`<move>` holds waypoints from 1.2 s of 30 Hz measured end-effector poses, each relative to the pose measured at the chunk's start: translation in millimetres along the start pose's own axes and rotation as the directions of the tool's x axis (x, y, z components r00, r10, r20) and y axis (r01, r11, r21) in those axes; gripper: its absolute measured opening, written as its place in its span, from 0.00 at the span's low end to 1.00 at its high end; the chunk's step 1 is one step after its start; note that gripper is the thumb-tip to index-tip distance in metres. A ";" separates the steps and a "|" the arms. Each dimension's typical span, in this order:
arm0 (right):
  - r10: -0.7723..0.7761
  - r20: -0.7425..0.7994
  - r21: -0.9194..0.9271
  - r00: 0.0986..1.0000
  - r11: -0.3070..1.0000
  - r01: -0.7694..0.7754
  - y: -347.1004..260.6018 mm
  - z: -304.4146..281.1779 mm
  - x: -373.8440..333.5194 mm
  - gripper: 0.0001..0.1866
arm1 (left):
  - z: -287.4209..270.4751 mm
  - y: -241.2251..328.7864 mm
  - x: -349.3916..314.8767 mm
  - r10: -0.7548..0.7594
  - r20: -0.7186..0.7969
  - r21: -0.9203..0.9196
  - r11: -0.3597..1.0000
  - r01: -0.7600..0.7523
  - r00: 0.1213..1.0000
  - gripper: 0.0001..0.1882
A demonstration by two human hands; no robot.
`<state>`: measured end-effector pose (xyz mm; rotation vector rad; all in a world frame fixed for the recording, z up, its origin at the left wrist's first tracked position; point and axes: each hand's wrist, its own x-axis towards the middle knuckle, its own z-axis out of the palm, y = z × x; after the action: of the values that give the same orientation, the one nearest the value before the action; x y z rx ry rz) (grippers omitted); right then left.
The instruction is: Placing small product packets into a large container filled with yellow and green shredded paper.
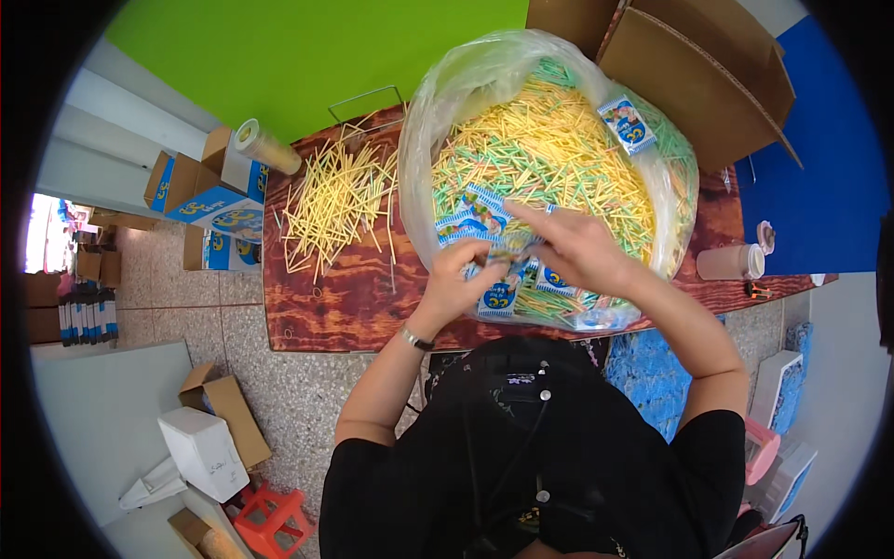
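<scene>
My left hand (pixel 456 287) pinches a small blue-and-white packet (pixel 507 250) over the near side of a large clear plastic bag (pixel 424 121). My right hand (pixel 585 252) closes on the packet's other side, its index finger stretched out; the fingertips and packet are somewhat blurred. Short thin yellow and green sticks (pixel 559 130) fill the bag. Similar printed packets lie on the sticks around my hands, among them a blue packet (pixel 498 296) below and a patterned packet (pixel 473 212) above. Another packet (pixel 627 125) rests at the bag's far right rim.
Long pale yellow sticks (pixel 340 200) lie heaped on the reddish wooden table (pixel 326 317). A lidded clear jar (pixel 268 149) leans by blue cartons (pixel 223 200). A white open-capped container (pixel 731 263) sits at right, a big cardboard box (pixel 694 84) behind. A red stool (pixel 272 522) is on the floor.
</scene>
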<state>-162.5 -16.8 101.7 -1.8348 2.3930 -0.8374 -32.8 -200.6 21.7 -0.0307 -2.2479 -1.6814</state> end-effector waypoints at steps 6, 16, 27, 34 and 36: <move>0.120 0.167 -0.112 0.979 0.988 -0.103 15.0 75.5 -47.8 0.31 | 20.5 -39.8 -55.4 -0.094 0.070 0.347 0.936 0.064 0.993 0.15; 0.661 0.006 -0.028 0.751 0.751 -0.660 71.6 41.2 -90.6 0.17 | 24.7 -41.3 -57.9 -0.155 0.053 0.542 0.834 0.102 0.987 0.16; 0.288 -0.189 -0.310 0.939 0.890 -0.335 45.0 -0.5 -82.2 0.07 | 43.4 5.5 7.1 0.273 -0.051 0.516 0.830 -0.209 0.961 0.22; 0.431 -0.163 0.298 0.888 0.879 -0.372 15.6 -12.9 -53.3 0.09 | 69.1 5.2 27.1 -0.264 0.193 -0.151 0.944 0.294 0.945 0.10; 0.412 -0.133 0.324 0.901 0.878 -0.353 17.7 -9.9 -46.0 0.09 | 70.3 2.8 28.0 -0.223 0.124 -0.202 0.948 0.244 0.967 0.10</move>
<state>-167.1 31.5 88.8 -1.1611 2.4512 -1.2886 -76.1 -138.9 14.6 0.1076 -2.1992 -2.0879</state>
